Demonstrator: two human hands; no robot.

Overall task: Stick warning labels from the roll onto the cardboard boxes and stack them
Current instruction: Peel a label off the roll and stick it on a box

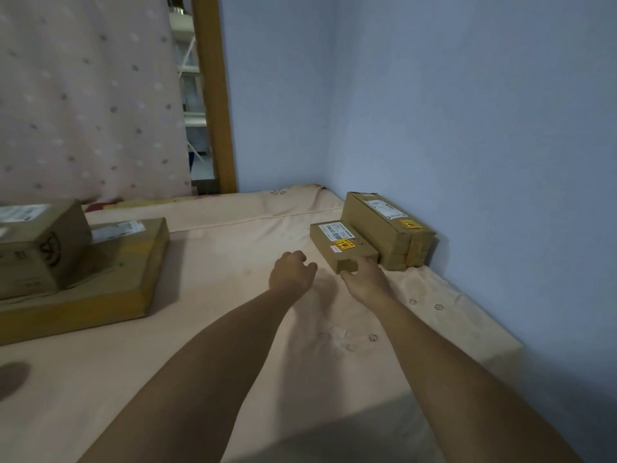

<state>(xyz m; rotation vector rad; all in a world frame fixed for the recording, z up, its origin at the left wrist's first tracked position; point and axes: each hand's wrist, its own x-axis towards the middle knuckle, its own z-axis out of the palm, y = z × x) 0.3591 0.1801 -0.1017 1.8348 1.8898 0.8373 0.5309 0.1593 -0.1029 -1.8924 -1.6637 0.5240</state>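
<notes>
A small flat cardboard box [340,243] lies on the bed at the right, with a white shipping label and a yellow-red warning label on top. My right hand [365,279] touches its near end, fingers at the box's front edge. My left hand [291,269] hovers just left of that box with fingers curled and nothing in it. A taller long box [387,225] lies beside it against the wall, with a warning label on top too. At the left, a cube-like box [40,242] sits on a wide flat box [110,279]. The label roll is not in view.
The bed [233,255] has a peach sheet and fills the lower frame. A blue wall runs along the right side and back. A dotted curtain and a wooden post [213,95] stand at the back left. A dark object [11,379] shows at the left edge.
</notes>
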